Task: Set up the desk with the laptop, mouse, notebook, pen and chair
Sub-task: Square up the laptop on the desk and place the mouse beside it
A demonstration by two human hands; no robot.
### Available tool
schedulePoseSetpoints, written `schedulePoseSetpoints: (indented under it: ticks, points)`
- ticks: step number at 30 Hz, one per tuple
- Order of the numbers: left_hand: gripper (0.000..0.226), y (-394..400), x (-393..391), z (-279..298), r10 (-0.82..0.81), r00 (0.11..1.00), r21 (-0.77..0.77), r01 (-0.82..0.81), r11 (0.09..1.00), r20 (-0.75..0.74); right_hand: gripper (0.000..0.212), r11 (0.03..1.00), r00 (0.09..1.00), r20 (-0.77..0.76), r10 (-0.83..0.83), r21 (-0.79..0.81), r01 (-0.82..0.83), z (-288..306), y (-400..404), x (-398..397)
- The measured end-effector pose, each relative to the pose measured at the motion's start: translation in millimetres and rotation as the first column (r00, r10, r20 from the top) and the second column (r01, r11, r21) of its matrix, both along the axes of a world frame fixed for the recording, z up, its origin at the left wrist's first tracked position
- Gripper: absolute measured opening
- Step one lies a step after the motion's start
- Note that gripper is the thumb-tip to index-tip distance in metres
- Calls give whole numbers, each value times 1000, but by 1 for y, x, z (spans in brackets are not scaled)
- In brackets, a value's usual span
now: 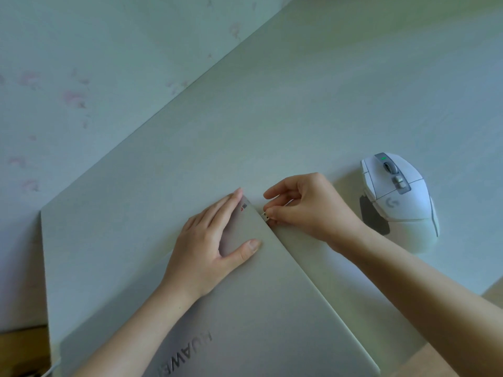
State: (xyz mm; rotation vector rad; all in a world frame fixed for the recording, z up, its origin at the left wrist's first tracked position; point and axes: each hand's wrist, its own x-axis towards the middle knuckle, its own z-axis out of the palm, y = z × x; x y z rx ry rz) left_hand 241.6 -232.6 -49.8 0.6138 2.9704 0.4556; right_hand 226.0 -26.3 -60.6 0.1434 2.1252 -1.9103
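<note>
At the closed laptop's (272, 308) right edge, right hand (307, 205) pinches a small plug (266, 216); left hand (215, 240) presses flat. Misaligned, it could jam.

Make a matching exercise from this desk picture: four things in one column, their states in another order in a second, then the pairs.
Things:
1. laptop
2. mouse
3. left hand
4. right hand

States:
A. pinches a small USB plug at the laptop's edge
B. lies closed on the desk
C. rests flat on the lid
D. sits apart, green light lit

Pairs: 1-B, 2-D, 3-C, 4-A
</note>
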Motion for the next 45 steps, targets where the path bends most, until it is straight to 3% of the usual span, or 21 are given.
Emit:
schedulePoseSetpoints:
  ticks: [10, 20, 30, 35, 41, 45]
  points:
    - [79, 0, 3, 0, -2, 1000, 5, 2, 1000, -21, 18, 1000, 1000, 24, 19, -7, -19, -1, 5, 4]
    - [78, 1, 0, -3, -1, 1000, -3, 1, 1000, -14, 19, 996, 995, -100, -28, 78, 36, -7, -4, 2]
    - [78, 3, -1, -5, -5, 999, -12, 5, 1000, -35, 38, 960, 954, -185, -236, 106, 258, -4, -23, 25]
    - [77, 4, 1, -4, 5, 1000, 4, -5, 1000, -29, 34, 938, 936, -141, -323, 80, 336, -1, -26, 28]
    - [78, 1, 1, -4, 0, 999, -3, 0, 1000, -43, 26, 961, 963, -79, -257, 83, 263, 0, -23, 23]
    - [78, 2, 1, -5, 1, 998, 8, -1, 1000, -65, 26, 964, 966, -127, -223, 121, 239, 1, -25, 26]
